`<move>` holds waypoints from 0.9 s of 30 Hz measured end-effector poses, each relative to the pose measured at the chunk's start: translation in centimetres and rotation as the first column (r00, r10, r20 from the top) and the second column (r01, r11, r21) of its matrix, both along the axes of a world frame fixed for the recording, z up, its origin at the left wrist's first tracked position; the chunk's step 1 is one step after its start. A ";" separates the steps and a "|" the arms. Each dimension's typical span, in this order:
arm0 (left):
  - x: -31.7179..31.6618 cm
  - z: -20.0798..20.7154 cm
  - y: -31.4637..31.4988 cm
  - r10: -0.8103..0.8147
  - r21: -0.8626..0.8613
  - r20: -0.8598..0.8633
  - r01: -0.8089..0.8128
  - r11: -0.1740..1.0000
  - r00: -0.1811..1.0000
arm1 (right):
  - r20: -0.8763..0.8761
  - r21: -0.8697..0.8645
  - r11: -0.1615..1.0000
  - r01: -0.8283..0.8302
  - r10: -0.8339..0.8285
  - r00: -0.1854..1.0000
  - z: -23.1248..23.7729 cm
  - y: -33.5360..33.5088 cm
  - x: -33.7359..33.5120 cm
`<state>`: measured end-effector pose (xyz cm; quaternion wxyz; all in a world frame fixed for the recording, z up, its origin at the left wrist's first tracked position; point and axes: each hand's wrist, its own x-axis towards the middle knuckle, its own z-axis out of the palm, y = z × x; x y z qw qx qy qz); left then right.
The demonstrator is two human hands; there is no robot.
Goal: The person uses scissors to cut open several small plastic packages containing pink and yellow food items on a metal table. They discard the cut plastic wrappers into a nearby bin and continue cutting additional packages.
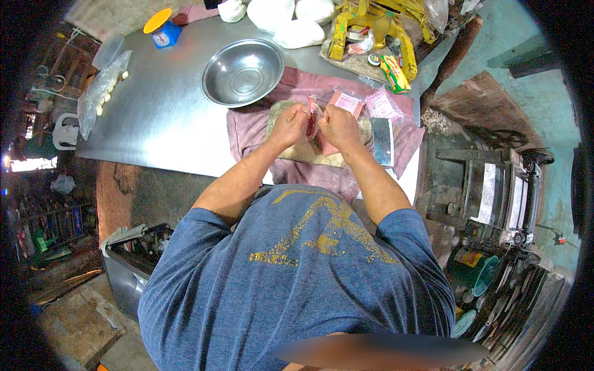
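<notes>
My left hand [290, 124] and my right hand [340, 127] are raised close together over the near side of the steel table. Between them is a small clear plastic bag [311, 121] with something dark red inside, and both fists are closed on it. Beneath the hands lies a folded greenish-tan cloth [276, 113] on top of a larger mauve cloth [242, 141]. Just beyond my right hand, pink-and-white printed packets [382, 104] rest on the mauve cloth. A flat dark rectangular item [383, 142] lies beside my right wrist.
A wide metal bowl [244, 75] stands left of the packets. Farther off are a blue scale [165, 36] with an orange pan, white filled bags [299, 34], a yellow-and-green box [395, 74] and a yellow frame-like item [338, 36]. Black machinery [525, 191] stands right of the table.
</notes>
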<state>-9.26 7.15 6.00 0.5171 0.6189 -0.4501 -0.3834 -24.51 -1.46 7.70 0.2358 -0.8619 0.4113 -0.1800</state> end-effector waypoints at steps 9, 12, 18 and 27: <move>3.0 -0.9 1.6 0.107 -0.037 0.096 -0.104 0.994 0.990 | -0.108 0.118 0.979 0.167 -0.154 0.982 0.3 -2.4 -2.1; 3.5 -1.6 1.7 0.099 -0.106 0.196 -0.079 0.991 0.976 | 0.216 0.206 0.971 -0.118 0.072 0.974 0.5 -0.7 -0.9; 3.2 -3.3 0.1 0.206 -0.296 0.402 -0.087 0.951 0.892 | 0.260 0.084 0.983 -0.166 0.139 0.956 0.0 1.7 2.2; 1.7 -1.1 1.2 0.159 -0.168 0.270 -0.116 0.979 0.950 | 0.080 0.001 0.992 -0.123 0.123 0.989 0.0 1.2 1.5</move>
